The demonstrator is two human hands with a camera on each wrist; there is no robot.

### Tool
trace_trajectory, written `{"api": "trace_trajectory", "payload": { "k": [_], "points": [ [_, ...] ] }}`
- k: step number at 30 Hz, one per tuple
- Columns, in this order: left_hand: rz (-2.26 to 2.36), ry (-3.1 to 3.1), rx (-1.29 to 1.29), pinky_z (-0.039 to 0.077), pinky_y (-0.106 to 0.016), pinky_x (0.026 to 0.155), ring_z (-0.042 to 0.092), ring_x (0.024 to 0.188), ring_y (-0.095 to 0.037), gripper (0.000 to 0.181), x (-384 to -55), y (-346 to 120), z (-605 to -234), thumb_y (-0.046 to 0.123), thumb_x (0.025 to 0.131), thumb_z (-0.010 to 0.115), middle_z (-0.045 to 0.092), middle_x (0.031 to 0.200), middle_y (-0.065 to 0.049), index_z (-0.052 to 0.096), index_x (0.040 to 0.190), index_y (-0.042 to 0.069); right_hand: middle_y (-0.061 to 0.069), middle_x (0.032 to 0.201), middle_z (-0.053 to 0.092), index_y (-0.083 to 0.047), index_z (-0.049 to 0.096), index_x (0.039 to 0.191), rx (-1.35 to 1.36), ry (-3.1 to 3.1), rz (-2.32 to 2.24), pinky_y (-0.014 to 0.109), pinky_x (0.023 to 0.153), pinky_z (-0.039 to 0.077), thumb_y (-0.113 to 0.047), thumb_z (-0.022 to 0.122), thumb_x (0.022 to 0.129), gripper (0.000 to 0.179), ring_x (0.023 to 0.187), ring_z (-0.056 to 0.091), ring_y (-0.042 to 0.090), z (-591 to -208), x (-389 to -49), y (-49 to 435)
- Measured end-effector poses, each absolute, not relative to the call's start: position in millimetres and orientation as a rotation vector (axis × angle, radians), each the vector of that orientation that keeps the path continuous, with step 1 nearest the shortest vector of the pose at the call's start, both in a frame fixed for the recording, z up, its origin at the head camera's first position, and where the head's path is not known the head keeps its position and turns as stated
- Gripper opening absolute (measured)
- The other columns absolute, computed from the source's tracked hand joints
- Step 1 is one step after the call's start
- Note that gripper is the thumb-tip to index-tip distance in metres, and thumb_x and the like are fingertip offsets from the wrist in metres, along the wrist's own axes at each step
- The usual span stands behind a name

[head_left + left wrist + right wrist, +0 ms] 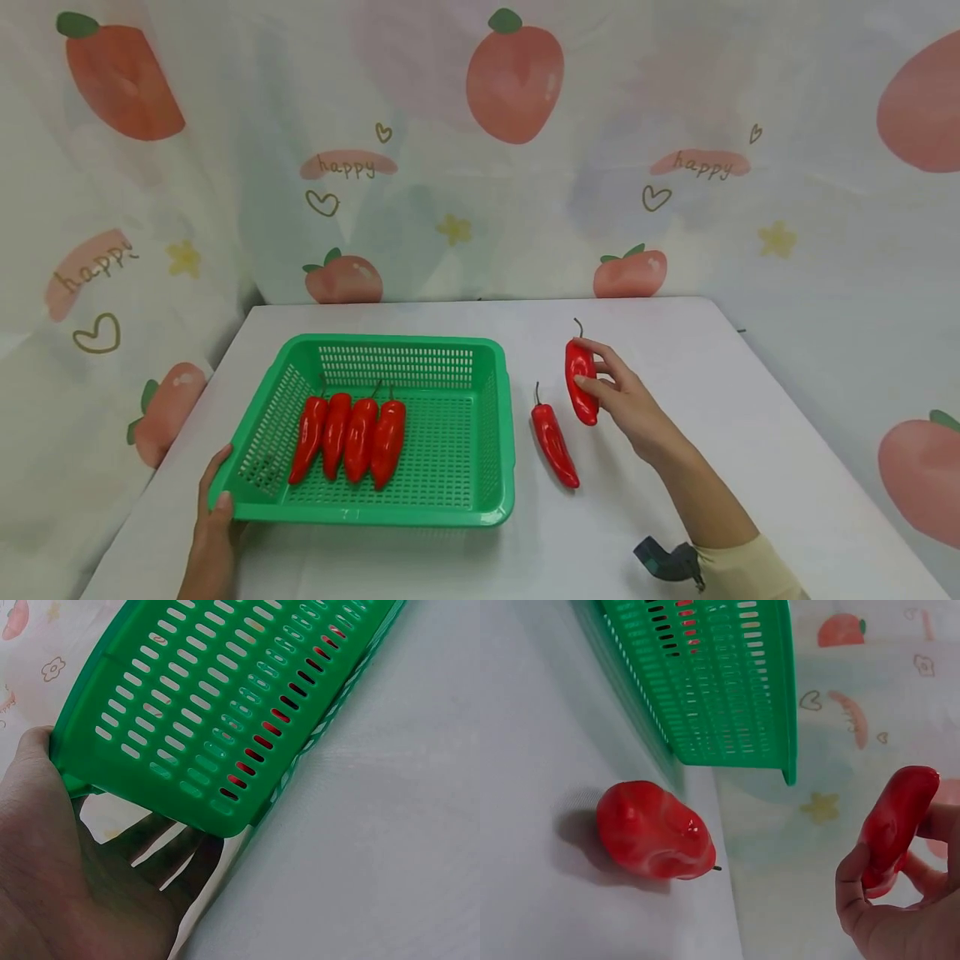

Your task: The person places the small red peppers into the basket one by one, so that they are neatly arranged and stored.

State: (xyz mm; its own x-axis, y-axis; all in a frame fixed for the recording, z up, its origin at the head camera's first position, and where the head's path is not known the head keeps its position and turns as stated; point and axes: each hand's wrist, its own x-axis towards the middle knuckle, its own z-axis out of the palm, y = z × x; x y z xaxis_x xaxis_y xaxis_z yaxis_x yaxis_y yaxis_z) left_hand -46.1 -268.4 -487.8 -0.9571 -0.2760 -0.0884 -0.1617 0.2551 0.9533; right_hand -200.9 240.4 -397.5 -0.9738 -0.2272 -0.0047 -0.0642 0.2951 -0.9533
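A green plastic basket (442, 454) stands on the white table, with several red chili peppers (360, 440) side by side in its left half. My left hand (213, 525) grips the basket's front left corner; in the left wrist view the thumb lies on the rim and the fingers (180, 859) reach beneath it. Right of the basket, my right hand (626, 400) pinches another red chili pepper (580, 379) between thumb and fingers, its stem pointing away. In the right wrist view this held pepper (900, 825) is raised above the tabletop. One more red pepper (555, 446) lies on the table between basket and right hand.
The white table (600, 550) has a printed fruit-pattern curtain (420, 217) behind it and at its sides. A dark device (667, 560) sits at the right wrist, beside a pale yellow sleeve (750, 568).
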Motion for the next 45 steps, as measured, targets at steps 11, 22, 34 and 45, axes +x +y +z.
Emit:
{"api": "trace_trajectory", "payload": {
  "k": [11,22,34,45],
  "points": [
    [-1.856,-2.366,0.385,0.038,-0.012,0.086,0.031,0.132,-0.027,0.055,-46.0,-266.5,-487.1,0.046,0.113,0.023,0.008,0.164,-0.015,0.001,0.164,0.048,0.020,0.142,0.044,-0.019,0.041,0.155,-0.390,2.367,-1.752,0.044,0.085,0.057,-0.015,0.069,0.099,0.063,0.127,0.049,0.043,-385.1,-200.0,209.9],
    [-1.860,-2.385,0.402,0.038,-0.016,0.087,0.027,0.136,-0.046,0.055,-47.3,-267.2,-487.6,0.048,0.113,0.022,0.006,0.166,-0.016,-0.001,0.163,0.049,0.021,0.143,0.045,-0.018,0.041,0.155,-0.436,2.329,-1.729,0.047,0.084,0.057,-0.013,0.071,0.097,0.066,0.124,0.053,0.043,-379.7,-196.5,183.4],
    [-1.861,-2.377,0.384,0.037,-0.013,0.086,0.026,0.136,-0.046,0.055,-46.6,-266.1,-486.6,0.047,0.113,0.022,0.006,0.166,-0.018,0.000,0.163,0.048,0.018,0.145,0.044,-0.024,0.044,0.154,-0.383,2.304,-1.688,0.048,0.085,0.056,-0.019,0.074,0.096,0.066,0.114,0.061,0.035,-384.4,-195.4,152.9],
    [-1.863,-2.368,0.389,0.037,-0.012,0.086,0.027,0.136,-0.042,0.055,-46.0,-267.5,-486.0,0.046,0.113,0.023,0.008,0.166,-0.016,0.001,0.163,0.048,0.012,0.134,0.052,-0.029,0.048,0.150,-0.436,2.267,-1.646,0.044,0.079,0.058,-0.020,0.071,0.099,0.057,0.112,0.062,0.032,-383.0,-193.1,116.7]
  ]
}}
